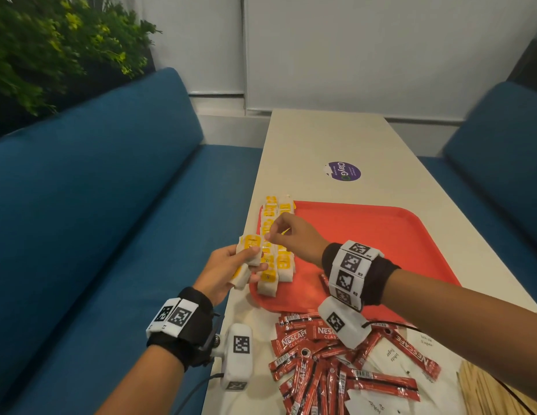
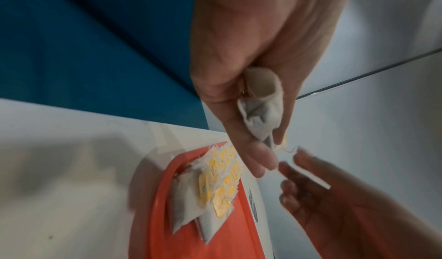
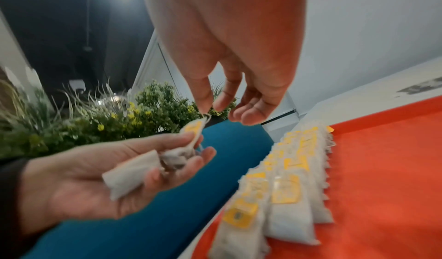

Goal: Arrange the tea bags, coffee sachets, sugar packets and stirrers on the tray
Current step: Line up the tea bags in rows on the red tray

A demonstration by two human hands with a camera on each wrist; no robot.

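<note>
My left hand holds a small bunch of white tea bags with yellow tags just off the table's left edge; the bunch lies between thumb and fingers. My right hand pinches the top edge of the uppermost tea bag with thumb and forefinger. Two rows of tea bags lie along the left side of the red tray. Red coffee sachets, white sugar packets and wooden stirrers lie on the table in front of the tray.
A long white table runs between two blue benches, with a purple sticker beyond the tray. One red sachet lies on the tray near my right wrist. Green plants stand behind the left bench.
</note>
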